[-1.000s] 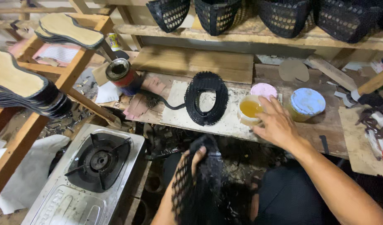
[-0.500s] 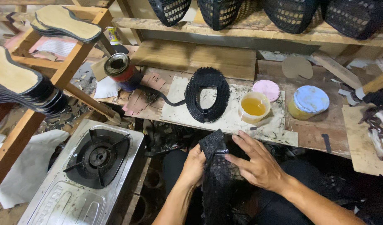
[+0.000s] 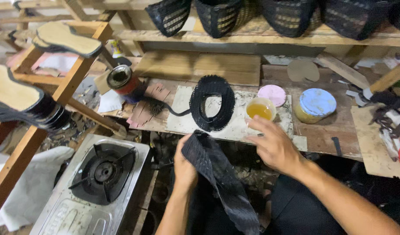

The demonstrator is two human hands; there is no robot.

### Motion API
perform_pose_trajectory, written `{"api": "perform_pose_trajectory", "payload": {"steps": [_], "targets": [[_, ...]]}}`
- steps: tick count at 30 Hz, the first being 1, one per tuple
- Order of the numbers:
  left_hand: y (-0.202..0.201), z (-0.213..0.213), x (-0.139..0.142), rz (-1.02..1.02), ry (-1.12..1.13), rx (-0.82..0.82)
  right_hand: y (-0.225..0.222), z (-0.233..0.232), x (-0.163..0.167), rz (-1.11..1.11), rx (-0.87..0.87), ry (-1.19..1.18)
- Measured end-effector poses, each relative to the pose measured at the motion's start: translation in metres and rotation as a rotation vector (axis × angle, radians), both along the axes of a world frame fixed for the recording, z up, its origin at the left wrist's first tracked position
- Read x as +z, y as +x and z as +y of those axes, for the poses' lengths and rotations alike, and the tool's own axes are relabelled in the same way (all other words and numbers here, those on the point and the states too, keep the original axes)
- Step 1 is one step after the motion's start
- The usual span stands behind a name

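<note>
Black mesh piece [image 3: 217, 174] hangs in front of the person's lap, just below the edge of the workbench [image 3: 321, 130], its upper end pinched in the left hand [image 3: 184, 167]. Only the head view shows the scene. The step in hand seems to be taking adhesive for the mesh: the right hand [image 3: 274, 146] hovers just before the small open cup of yellow liquid [image 3: 261, 109], fingers spread loosely and holding nothing. Reaching that cup would call for a short forward move without tipping it, since it stands near the bench edge beside a pink lid [image 3: 272, 93] and a blue-lidded jar [image 3: 315, 104]. The left fingers close narrowly on the mesh. A black oval woven ring [image 3: 212, 103] lies on the bench, and a gas stove [image 3: 100, 178] sits low at left.
</note>
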State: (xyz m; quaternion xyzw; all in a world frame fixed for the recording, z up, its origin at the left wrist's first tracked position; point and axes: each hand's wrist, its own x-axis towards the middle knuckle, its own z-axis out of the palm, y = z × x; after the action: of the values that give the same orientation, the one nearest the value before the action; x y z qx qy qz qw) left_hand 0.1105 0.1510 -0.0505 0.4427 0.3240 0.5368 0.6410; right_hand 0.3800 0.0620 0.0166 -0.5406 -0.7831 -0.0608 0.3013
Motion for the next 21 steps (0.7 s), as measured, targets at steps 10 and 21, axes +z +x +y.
{"api": "perform_pose_trajectory", "payload": {"steps": [10, 21], "targets": [[-0.004, 0.009, -0.014, -0.325, -0.431, -0.152, 0.029, 0.051, 0.039, -0.161, -0.368, -0.479], [0.032, 0.018, -0.014, -0.262, -0.527, -0.171, -0.011, 0.001, -0.002, 0.276, 0.032, -0.058]]}}
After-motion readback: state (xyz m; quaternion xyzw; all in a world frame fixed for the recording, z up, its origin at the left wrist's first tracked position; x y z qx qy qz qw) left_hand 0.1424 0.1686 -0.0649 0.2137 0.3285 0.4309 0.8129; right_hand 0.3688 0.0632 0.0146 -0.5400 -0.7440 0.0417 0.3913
